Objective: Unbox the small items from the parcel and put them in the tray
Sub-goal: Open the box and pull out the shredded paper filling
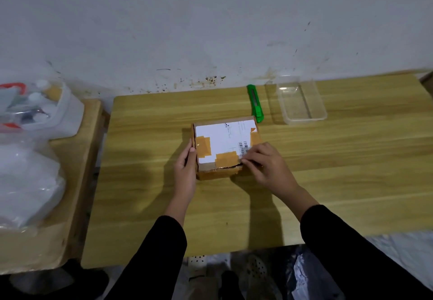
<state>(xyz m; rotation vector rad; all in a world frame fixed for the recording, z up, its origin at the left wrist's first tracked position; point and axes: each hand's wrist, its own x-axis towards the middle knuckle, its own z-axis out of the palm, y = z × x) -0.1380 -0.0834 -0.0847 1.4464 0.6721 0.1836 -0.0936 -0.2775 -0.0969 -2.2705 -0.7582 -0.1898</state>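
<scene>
A small cardboard parcel [225, 142] with a white label and brown tape patches lies in the middle of the wooden table [328, 182]. My left hand [186, 168] rests flat against its left side, steadying it. My right hand [264, 165] sits at the parcel's near right corner, fingertips pinched on the lid's front edge, where a dark gap shows. An empty clear plastic tray [302, 103] stands at the back right of the table. The parcel's contents are hidden.
A green utility knife [256, 105] lies between the parcel and the tray. On a lower wooden surface to the left sit a clear plastic bin [37, 110] of assorted items and a white plastic bag [25, 182]. A stained wall runs behind the table.
</scene>
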